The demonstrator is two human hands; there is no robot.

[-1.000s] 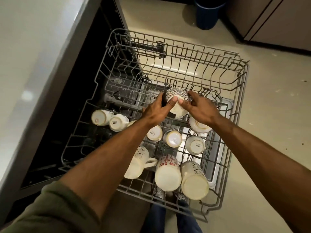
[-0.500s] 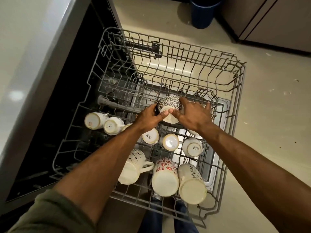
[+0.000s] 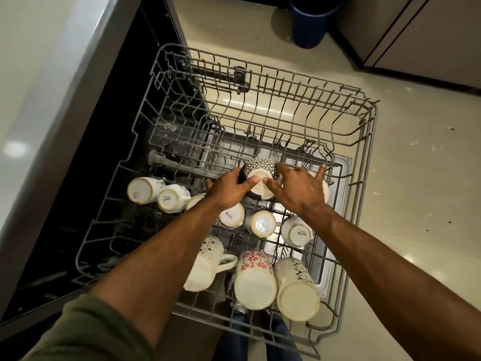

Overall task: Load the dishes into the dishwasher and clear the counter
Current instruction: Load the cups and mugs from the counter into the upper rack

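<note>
Hands meet at the middle of the pulled-out grey wire dishwasher rack (image 3: 364, 178): the left hand (image 3: 226, 190) and the right hand (image 3: 296, 190) both hold a small round bowl with a dark dotted pattern and a cream base (image 3: 260, 178), which is tipped so that its base faces the person. The left thumb lies across the base from one side, the right thumb from the other, and the fingers curl round the bowl's sides; one right finger sticks out straight toward the rack's right wall. The bowl sits low among the tines, though whether it rests on the wire cannot be told. Just nearer the person, a row of small cream cups printed "SISTA" (image 3: 298, 231) lies base-up in the rack, with two more cream cups (image 3: 140, 190) off to the left. In the nearest row stand three larger pieces, bases up: a cream mug with a handle and dark diamond marks (image 3: 205, 264), a white mug with red flower print (image 3: 255, 280) and a cream mug with black marks (image 3: 296, 290), the last two touching. A pale worktop (image 3: 39, 74) runs along the left above the open dishwasher. A blue plastic bin (image 3: 309, 22) stands on the beige floor beyond the rack.
</note>
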